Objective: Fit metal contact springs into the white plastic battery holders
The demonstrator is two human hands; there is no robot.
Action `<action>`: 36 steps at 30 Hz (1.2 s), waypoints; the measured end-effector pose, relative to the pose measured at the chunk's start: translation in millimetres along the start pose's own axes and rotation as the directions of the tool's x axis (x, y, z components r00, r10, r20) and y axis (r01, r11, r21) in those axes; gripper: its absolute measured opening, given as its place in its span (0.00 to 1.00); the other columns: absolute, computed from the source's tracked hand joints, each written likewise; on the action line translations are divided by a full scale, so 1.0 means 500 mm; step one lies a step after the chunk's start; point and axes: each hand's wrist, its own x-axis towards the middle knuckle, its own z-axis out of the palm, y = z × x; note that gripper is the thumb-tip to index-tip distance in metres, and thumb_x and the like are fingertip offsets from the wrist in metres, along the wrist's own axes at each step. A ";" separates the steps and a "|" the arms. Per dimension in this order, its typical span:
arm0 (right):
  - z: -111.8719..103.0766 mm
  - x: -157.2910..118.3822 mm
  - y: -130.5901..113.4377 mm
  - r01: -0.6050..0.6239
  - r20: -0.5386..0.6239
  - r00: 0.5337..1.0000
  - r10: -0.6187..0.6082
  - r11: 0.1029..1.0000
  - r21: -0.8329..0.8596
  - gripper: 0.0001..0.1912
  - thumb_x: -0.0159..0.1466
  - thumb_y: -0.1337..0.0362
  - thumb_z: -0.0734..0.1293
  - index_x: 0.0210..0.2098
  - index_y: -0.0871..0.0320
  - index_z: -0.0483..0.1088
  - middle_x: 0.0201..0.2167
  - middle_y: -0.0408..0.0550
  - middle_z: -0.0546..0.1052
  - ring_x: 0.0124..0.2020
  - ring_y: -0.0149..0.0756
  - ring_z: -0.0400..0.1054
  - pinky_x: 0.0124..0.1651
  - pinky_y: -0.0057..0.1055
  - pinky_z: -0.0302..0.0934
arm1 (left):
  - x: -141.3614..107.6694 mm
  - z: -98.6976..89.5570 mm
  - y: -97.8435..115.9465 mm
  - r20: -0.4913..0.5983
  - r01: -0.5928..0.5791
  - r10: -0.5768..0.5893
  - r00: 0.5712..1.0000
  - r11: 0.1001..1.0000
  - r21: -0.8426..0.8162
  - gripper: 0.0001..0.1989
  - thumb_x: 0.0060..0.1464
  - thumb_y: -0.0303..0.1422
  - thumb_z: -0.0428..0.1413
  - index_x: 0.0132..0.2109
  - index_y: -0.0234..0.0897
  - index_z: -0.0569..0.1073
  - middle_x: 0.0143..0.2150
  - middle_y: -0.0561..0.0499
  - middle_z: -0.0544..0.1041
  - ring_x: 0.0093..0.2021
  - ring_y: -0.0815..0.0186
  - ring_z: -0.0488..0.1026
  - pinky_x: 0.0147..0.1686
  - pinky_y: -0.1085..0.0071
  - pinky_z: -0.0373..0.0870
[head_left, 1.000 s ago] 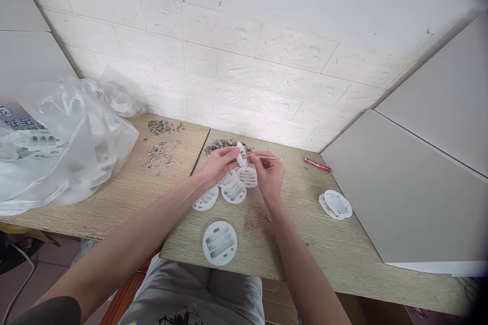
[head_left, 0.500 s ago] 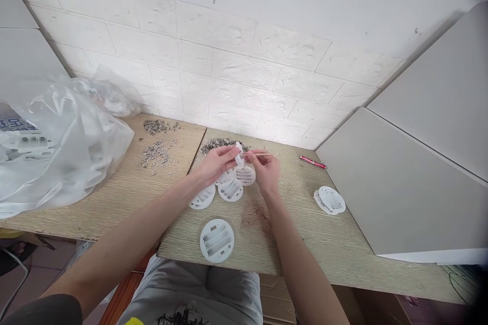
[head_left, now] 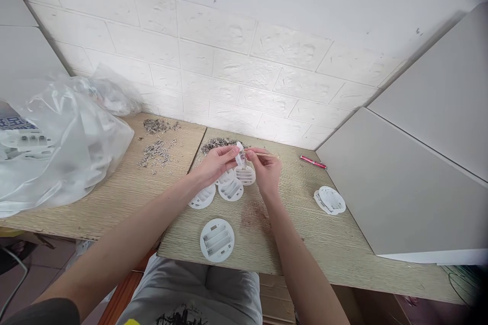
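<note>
My left hand is closed on the edge of a round white battery holder, which is tilted up nearly on its side. Pinched in my right hand is a thin light-brown stick, its tip up against the battery holder's slotted face. The exact point of contact is too small to make out. Under and around my hands lie several more battery holders, flat on the table and partly overlapping. Another battery holder with small springs in its slots lies near the front edge.
Behind my hands is a heap of small metal pieces; further left are more small metal pieces. A clear plastic bag of white parts stands at left. At right lie a red pen and stacked holders, beside a grey panel.
The held battery holder has turned slightly, and my right hand with the stick has shifted a little to the right. Everything on the table stays as it was.
</note>
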 end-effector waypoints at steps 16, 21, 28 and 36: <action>-0.002 -0.002 0.011 0.009 -0.007 1.000 -0.010 0.998 -0.057 0.12 0.58 0.56 0.69 0.32 0.60 0.77 0.33 0.50 0.79 0.33 0.38 0.74 0.38 0.34 0.69 | 0.000 -0.002 -0.004 -0.003 -0.005 0.005 1.000 1.000 0.025 0.17 0.45 0.37 0.66 0.39 0.28 0.77 0.40 0.42 0.79 0.40 0.64 0.75 0.53 0.62 0.67; -0.009 0.004 0.010 -0.006 0.021 1.000 0.008 0.997 -0.078 0.12 0.57 0.56 0.70 0.31 0.60 0.77 0.33 0.50 0.79 0.34 0.38 0.73 0.38 0.33 0.68 | -0.002 -0.004 -0.002 0.011 0.008 -0.009 1.000 0.998 0.059 0.15 0.48 0.37 0.64 0.40 0.29 0.77 0.39 0.43 0.78 0.41 0.64 0.75 0.52 0.63 0.68; -0.042 0.028 -0.018 -0.137 0.090 0.989 0.119 0.963 0.230 0.13 0.60 0.53 0.66 0.33 0.57 0.74 0.36 0.48 0.78 0.24 0.27 0.64 0.27 0.27 0.59 | -0.007 0.013 0.012 0.035 0.005 -0.009 0.999 0.996 0.087 0.13 0.47 0.37 0.64 0.34 0.30 0.76 0.33 0.49 0.74 0.32 0.71 0.68 0.30 0.76 0.66; -0.045 0.026 -0.012 -0.128 0.221 0.964 0.147 0.987 -0.098 0.17 0.55 0.53 0.70 0.37 0.60 0.72 0.33 0.49 0.76 0.31 0.33 0.68 0.35 0.31 0.63 | -0.003 0.003 0.006 0.065 -0.018 0.014 0.998 0.997 0.073 0.16 0.43 0.31 0.63 0.42 0.32 0.76 0.33 0.50 0.74 0.31 0.71 0.68 0.33 0.74 0.66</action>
